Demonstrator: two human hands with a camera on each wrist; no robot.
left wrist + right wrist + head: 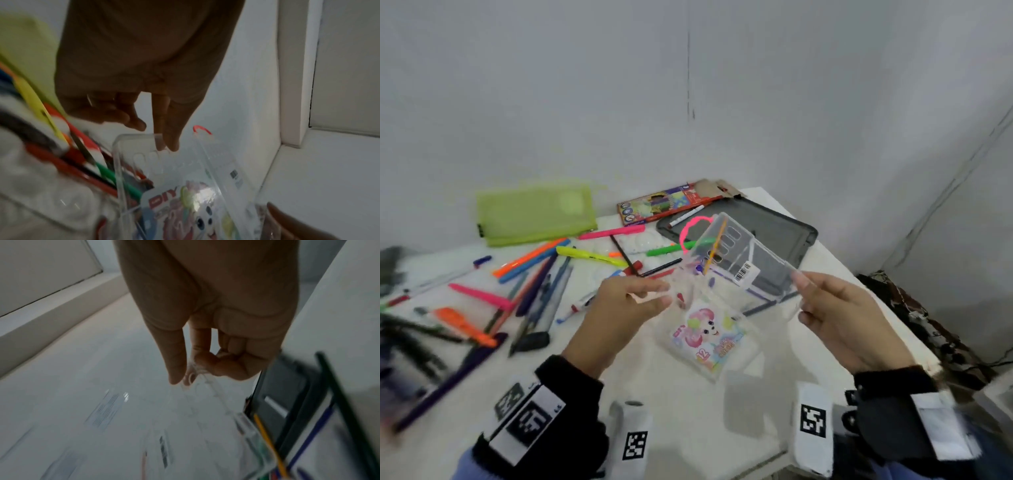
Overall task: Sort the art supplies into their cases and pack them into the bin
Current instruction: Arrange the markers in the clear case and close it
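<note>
A clear plastic case [726, 284] with a pink handle and a cartoon "DIY" label hangs above the white table [688, 411], its two halves spread apart. My left hand [650, 291] pinches the left half's edge between thumb and fingers; the left wrist view shows the fingertips [170, 144] on the clear case [185, 178]. My right hand [804, 291] pinches the right half's edge; the right wrist view shows thumb and forefinger closed on the clear plastic [195, 374]. Many loose markers and pens [534, 267] lie scattered on the table's left side.
A lime mesh pouch [534, 214] leans at the back wall. A coloured-pencil box [664, 204] and an open grey zip case [756, 240] lie behind the clear case. A white marker [686, 216] rests on the grey case. The table's right edge [876, 308] drops off.
</note>
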